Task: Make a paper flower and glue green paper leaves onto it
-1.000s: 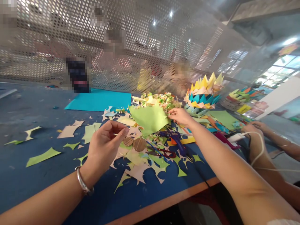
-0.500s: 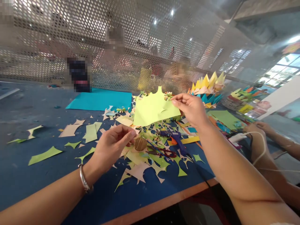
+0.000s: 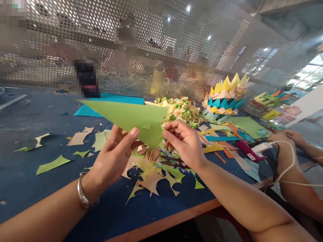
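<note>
A green sheet of paper (image 3: 136, 117) is raised over the blue table, its long pointed corner toward the left. My left hand (image 3: 114, 154) grips its lower edge, the thumb in front and the fingers behind. At the sheet's right edge, my right hand (image 3: 185, 143) pinches the paper between thumb and fingers. Below the sheet lie green and pink paper scraps (image 3: 148, 179), a brown round object (image 3: 152, 154) and dark-handled scissors (image 3: 174, 161), partly hidden. Behind my right hand is a heap of small cut paper pieces (image 3: 185, 109).
A teal sheet (image 3: 121, 98) lies at the back. Layered zigzag paper strips (image 3: 224, 97) stand at the back right, near a magenta power strip (image 3: 249, 153) with a white cable. Another person's arms (image 3: 290, 161) rest at the right. A perforated metal screen (image 3: 151, 50) borders the table.
The sheet has swung left and turned, showing a darker green face. My left hand, earlier below it, now grips it. My right hand has moved left and down.
</note>
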The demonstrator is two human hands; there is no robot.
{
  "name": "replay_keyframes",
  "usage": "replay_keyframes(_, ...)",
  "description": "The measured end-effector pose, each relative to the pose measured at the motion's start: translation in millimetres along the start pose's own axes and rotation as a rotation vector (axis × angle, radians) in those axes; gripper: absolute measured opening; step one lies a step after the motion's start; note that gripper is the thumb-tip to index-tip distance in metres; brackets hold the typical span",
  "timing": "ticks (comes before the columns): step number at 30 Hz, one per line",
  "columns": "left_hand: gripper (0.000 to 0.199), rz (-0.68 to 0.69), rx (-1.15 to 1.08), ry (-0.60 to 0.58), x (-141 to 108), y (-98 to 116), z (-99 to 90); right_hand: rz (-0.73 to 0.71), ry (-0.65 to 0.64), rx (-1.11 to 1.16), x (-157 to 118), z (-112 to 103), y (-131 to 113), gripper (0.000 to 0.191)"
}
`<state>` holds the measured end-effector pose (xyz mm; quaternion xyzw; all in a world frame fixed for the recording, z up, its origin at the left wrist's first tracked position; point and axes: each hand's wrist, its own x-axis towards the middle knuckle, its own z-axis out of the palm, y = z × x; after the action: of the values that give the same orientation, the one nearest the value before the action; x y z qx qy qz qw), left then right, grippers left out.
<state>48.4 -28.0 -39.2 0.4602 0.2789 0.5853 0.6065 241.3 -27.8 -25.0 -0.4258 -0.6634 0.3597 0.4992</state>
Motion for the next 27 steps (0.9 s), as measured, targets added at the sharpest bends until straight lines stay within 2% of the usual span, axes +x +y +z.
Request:
replay_keyframes(2, 0.017, -0.01, -0.012, 0.038, 3.9, 2.4, -1.8, 0.03, -0.08, -0.066, -0.5, 0.8, 5.2, 0.014)
replay_keyframes(4, 0.016, -0.085, -0.039, 0.092, 7.0, 3.5, -2.3, 0.025, -0.168, -0.178, -1.0, 1.1, 10.2, 0.016)
replay_keyframes(7, 0.016, -0.161, -0.053, 0.194, 10.0, 4.8, -1.4, -0.035, -0.291, -0.471, -2.5, 1.3, 15.0, 0.021)
replay_keyframes(11, 0.018, -0.168, -0.051, 0.315, 12.0, 6.1, -1.6, -0.139, -0.429, -0.802, -3.2, 1.9, 20.1, 0.032)
replay_keyframes(14, 0.028, -0.167, -0.088, 0.288, 12.6, 4.3, -3.3, -0.193, -0.494, -0.859, -2.4, 3.0, 24.0, 0.037)
replay_keyframes(17, 0.035, -0.167, -0.132, 0.21, 12.7, 2.6, -3.3, -0.219, -0.499, -0.859, -2.6, 3.8, 24.7, 0.039)
replay_keyframes(21, 0.034, -0.209, -0.146, 0.195, 11.6, 4.6, -0.6, -0.235, -0.426, -0.779, -6.2, 3.1, 17.5, 0.036)
replay_keyframes(27, 0.032, -0.288, -0.168, 0.155, 7.1, 1.4, 0.6, -0.465, -0.238, -0.66, -10.0, 3.7, 4.9, 0.03)
